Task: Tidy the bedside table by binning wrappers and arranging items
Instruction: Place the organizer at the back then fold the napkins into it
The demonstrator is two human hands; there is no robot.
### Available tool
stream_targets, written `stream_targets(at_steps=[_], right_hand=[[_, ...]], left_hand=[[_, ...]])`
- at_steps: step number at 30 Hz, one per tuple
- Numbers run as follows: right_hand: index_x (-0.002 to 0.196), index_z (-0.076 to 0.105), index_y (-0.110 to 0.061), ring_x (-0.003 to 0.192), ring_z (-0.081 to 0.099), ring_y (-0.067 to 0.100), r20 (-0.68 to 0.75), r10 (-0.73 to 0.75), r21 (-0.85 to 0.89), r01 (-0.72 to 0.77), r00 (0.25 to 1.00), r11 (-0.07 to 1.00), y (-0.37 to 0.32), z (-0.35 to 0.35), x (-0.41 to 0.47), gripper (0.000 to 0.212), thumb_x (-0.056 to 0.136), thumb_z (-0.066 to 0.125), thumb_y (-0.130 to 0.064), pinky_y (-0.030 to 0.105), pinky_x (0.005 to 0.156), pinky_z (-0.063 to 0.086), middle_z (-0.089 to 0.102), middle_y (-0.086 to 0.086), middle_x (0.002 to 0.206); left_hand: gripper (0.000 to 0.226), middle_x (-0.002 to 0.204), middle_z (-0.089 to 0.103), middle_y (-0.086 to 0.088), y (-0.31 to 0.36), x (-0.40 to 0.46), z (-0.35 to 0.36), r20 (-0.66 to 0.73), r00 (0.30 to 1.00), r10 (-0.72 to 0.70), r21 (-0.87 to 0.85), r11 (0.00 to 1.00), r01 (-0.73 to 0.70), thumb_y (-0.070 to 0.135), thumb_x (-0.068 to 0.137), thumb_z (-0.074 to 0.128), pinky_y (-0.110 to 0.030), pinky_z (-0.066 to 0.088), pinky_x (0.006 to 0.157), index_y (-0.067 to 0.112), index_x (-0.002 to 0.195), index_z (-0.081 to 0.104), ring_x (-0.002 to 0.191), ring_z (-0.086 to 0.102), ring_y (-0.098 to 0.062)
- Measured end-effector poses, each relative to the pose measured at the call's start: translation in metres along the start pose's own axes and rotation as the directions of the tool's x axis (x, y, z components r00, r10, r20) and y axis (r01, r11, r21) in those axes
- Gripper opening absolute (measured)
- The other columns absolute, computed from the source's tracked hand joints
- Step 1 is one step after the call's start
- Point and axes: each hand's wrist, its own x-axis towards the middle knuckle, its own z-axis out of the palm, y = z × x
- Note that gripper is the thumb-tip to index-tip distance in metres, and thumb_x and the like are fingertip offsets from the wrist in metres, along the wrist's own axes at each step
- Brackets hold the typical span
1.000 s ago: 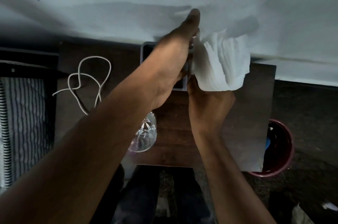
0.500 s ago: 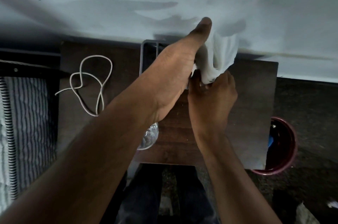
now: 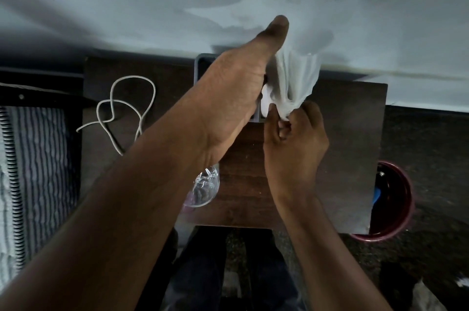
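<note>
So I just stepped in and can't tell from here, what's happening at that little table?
A person is working at a dark wooden bedside table. The right hand pinches a white tissue, bunched at its lower end, over a grey box at the table's back edge. The left hand lies over that box. A white cable sits looped on the left, a clear glass near the front, and a maroon bin stands on the floor beside the table.

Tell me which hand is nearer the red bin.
Right. The right hand pinches the white tissue mid-table, closer to the red bin; the left hand reaches farther left over the grey holder.
</note>
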Motion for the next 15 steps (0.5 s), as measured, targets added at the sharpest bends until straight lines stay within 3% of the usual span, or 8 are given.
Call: stream_targets(at_steps=[2,4,6,7,9,12,15], right_hand=[[0.085,0.068,0.003,0.069,0.057,0.013,0.031,0.003,0.011,-0.003,1.000,1.000,-0.002,0.000,0.002,0.014,0.088,0.074,-0.010,0.014,0.063,0.048,0.064,0.013,0.091],[0.097,0.070,0.001,0.074,0.057,0.009,0.070,0.010,0.039,-0.013,0.997,0.999,-0.006,-0.005,0.004,0.023,0.086,0.077,-0.017,0.003,0.068,0.044,0.064,0.011,0.097],[0.114,0.067,-0.003,0.078,0.058,0.007,0.105,0.050,0.097,-0.060,0.993,0.994,-0.011,-0.013,0.005,0.041,0.083,0.081,-0.025,0.007,0.070,0.048,0.062,0.007,0.108],[0.122,0.065,-0.005,0.080,0.060,0.007,0.121,0.071,0.135,-0.087,0.990,0.987,-0.012,-0.016,0.006,0.049,0.082,0.082,-0.026,0.010,0.070,0.051,0.061,0.006,0.113],[0.132,0.062,-0.006,0.084,0.063,0.006,0.140,0.077,0.200,-0.104,0.987,0.974,-0.014,-0.020,0.006,0.056,0.082,0.083,-0.023,0.011,0.073,0.054,0.060,0.006,0.118],[0.139,0.057,-0.004,0.096,0.066,0.007,0.164,0.029,0.216,-0.065,0.986,0.974,-0.018,-0.020,0.006,0.064,0.082,0.083,-0.015,0.012,0.080,0.056,0.061,0.008,0.124],[0.146,0.050,-0.003,0.112,0.065,0.019,0.163,0.021,0.199,-0.053,0.986,0.978,-0.017,-0.020,0.008,0.069,0.080,0.073,-0.002,0.030,0.090,0.059,0.057,0.011,0.135]], left_hand=[[0.070,0.147,0.056,-0.001,0.000,0.001,-0.001,0.002,1.000,-0.013,-0.006,1.000,0.013,0.059,0.091,0.051,-0.038,0.035,0.118,0.014,0.144,0.049,0.135,0.053,-0.014],[0.044,0.128,0.070,0.008,-0.003,0.001,-0.004,0.029,0.999,-0.019,-0.009,1.000,0.019,0.056,0.098,0.048,-0.023,0.050,0.098,0.021,0.118,0.065,0.118,0.065,-0.003],[0.033,0.096,0.076,0.016,-0.004,-0.001,-0.008,0.053,0.999,0.000,-0.038,0.999,0.002,0.051,0.103,0.042,-0.011,0.053,0.069,0.029,0.094,0.065,0.089,0.071,0.005],[0.032,0.090,0.076,0.017,-0.004,-0.003,-0.009,0.038,0.999,0.009,-0.066,0.998,-0.006,0.049,0.103,0.041,-0.010,0.053,0.066,0.029,0.093,0.064,0.082,0.071,0.006],[0.033,0.110,0.074,0.013,0.000,-0.004,-0.007,0.019,0.999,0.029,-0.106,0.994,-0.027,0.048,0.104,0.040,-0.015,0.055,0.080,0.025,0.113,0.062,0.094,0.069,0.003],[0.055,0.138,0.064,-0.006,0.004,-0.004,0.002,-0.012,0.999,0.035,-0.073,0.997,-0.036,0.054,0.098,0.047,-0.039,0.046,0.111,0.015,0.135,0.057,0.125,0.063,-0.019],[0.054,0.127,0.070,-0.012,0.003,-0.001,0.003,-0.025,0.999,0.043,-0.081,0.996,-0.045,0.052,0.099,0.048,-0.047,0.051,0.106,0.010,0.129,0.062,0.117,0.069,-0.028]])
